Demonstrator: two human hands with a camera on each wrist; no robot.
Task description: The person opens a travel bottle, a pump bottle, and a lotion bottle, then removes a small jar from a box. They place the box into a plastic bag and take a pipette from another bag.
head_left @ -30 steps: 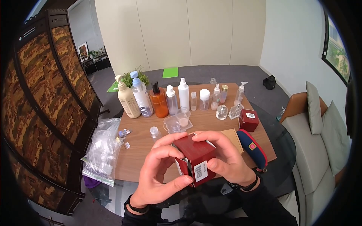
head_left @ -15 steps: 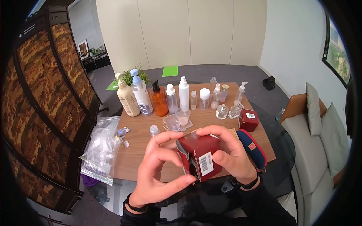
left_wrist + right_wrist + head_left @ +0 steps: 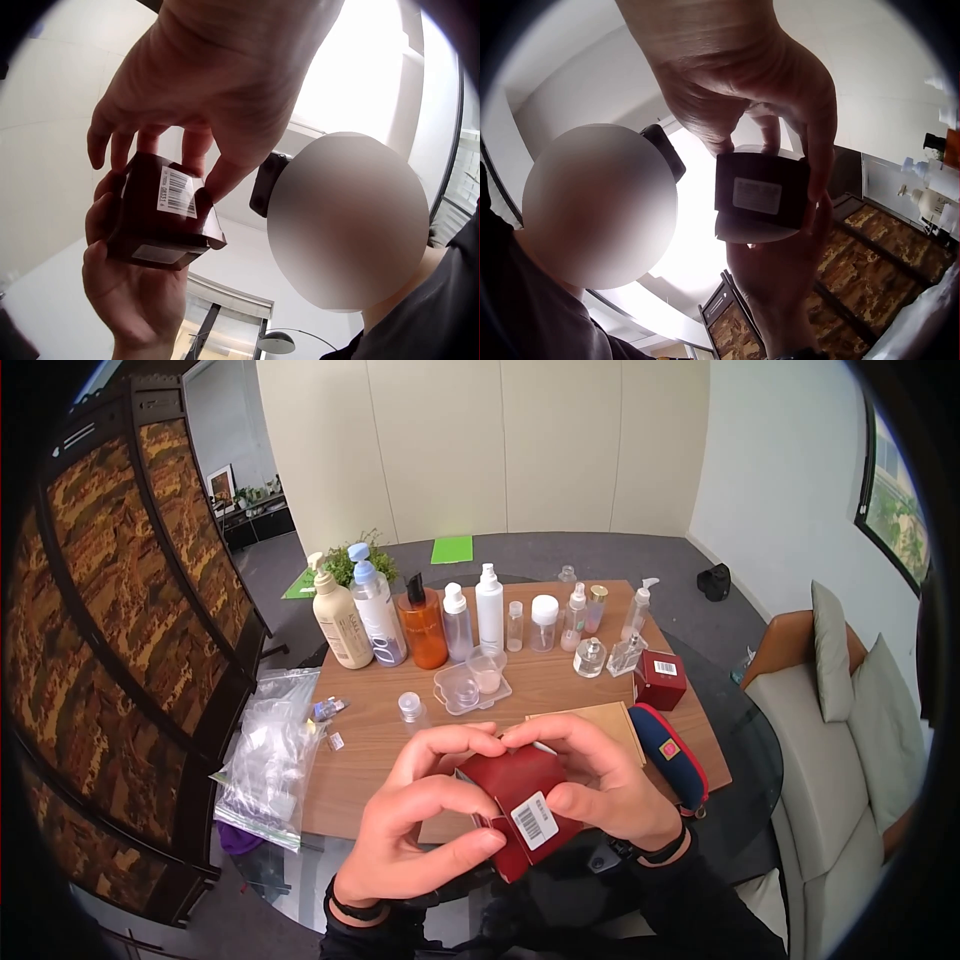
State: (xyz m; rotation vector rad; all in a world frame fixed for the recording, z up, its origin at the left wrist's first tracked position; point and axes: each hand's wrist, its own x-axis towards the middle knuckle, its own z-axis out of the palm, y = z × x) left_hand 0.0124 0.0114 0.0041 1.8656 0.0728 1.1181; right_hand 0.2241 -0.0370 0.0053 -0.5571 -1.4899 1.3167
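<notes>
both the left hand (image 3: 400,845) and the right hand (image 3: 610,790) have hold of the red box (image 3: 515,775), up in front of the table (image 3: 350,790). the left fingers are bent, gripping its left end against the thumb; the right fingers arch over its other side, thumb pressed near the barcode label (image 3: 534,820). in the last half second the box has tipped, so that label slants more, and the dark gap at its left end shows less. i judge that the work is on that end, but opening or closing i can't tell, nor what is inside.

now the containers. well left of the box, a zip bag (image 3: 265,770) bulges with crumpled clear plastic. beyond the box to its left stand a cream pump bottle (image 3: 340,625), contents hidden, and a blue-topped pump bottle (image 3: 378,625), then an amber bottle (image 3: 425,638). behind the box, an open clear tray (image 3: 480,703) seems to hold small round pots, one pinkish. further behind it are a white spray bottle (image 3: 489,615) and a white-lidded jar (image 3: 543,632). right of the box come a squat glass bottle (image 3: 589,660), a second red box (image 3: 660,685) and a navy pouch (image 3: 668,765), contents unseen.
</notes>
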